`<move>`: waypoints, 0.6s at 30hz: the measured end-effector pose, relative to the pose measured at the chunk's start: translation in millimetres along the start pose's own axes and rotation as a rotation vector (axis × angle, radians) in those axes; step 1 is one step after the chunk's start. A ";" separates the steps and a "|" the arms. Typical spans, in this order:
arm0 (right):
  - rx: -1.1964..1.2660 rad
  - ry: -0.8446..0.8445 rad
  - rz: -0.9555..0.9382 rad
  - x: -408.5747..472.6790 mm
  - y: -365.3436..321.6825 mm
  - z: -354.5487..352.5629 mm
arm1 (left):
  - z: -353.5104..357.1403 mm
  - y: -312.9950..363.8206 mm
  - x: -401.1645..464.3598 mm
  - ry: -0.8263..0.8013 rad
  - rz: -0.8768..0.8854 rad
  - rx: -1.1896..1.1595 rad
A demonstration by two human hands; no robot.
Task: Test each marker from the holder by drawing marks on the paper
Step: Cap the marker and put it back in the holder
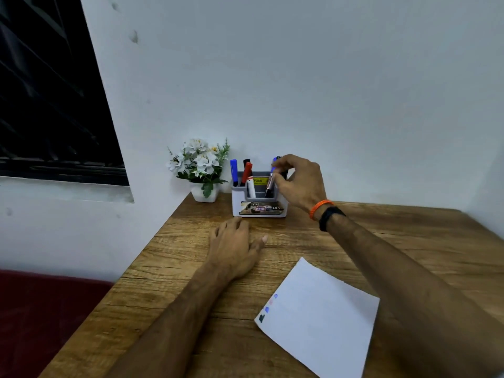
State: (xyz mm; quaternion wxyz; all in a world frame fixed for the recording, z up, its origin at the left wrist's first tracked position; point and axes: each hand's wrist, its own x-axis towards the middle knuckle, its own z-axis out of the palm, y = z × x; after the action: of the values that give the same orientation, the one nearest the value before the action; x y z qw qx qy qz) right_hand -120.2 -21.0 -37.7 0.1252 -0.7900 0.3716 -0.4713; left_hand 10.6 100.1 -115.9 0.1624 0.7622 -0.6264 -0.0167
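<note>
A blue-capped marker (270, 179) is pinched by the right hand (298, 179), fingers curled round it, its lower end inside the grey marker holder (259, 203) at the counter (191, 268) back edge. Left hand (234, 248) lies flat, fingers relaxed, holding nothing, just in front of the holder. Blue marker (233, 170), red marker (246, 173) and white marker (251, 188) are stood in the holder. Paper (319, 320) with colour marks lies well in front of the holder. A flower pot (204, 194) is set left of the holder.

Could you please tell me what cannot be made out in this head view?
- Markers behind the right hand: fingers hide them.
- Print on the holder: too small, blurred.
- Paper: far corner under the right forearm.
- Marks on it: too small.
</note>
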 end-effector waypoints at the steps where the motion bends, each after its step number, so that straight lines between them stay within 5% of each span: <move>1: -0.008 0.015 0.025 -3.6 5.4 -2.9 | 1.3 3.2 0.6 0.010 0.019 -0.006; 18: -0.130 0.090 0.269 11.7 29.6 10.4 | 13.2 15.7 7.1 -0.022 0.069 -0.039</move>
State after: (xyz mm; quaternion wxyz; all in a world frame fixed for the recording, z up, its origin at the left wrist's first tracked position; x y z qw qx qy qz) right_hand -122.1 -51.4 -51.8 0.1191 -0.7176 0.5089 -0.4602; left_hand -5.8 87.6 -122.9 0.1707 0.7366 -0.6537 -0.0315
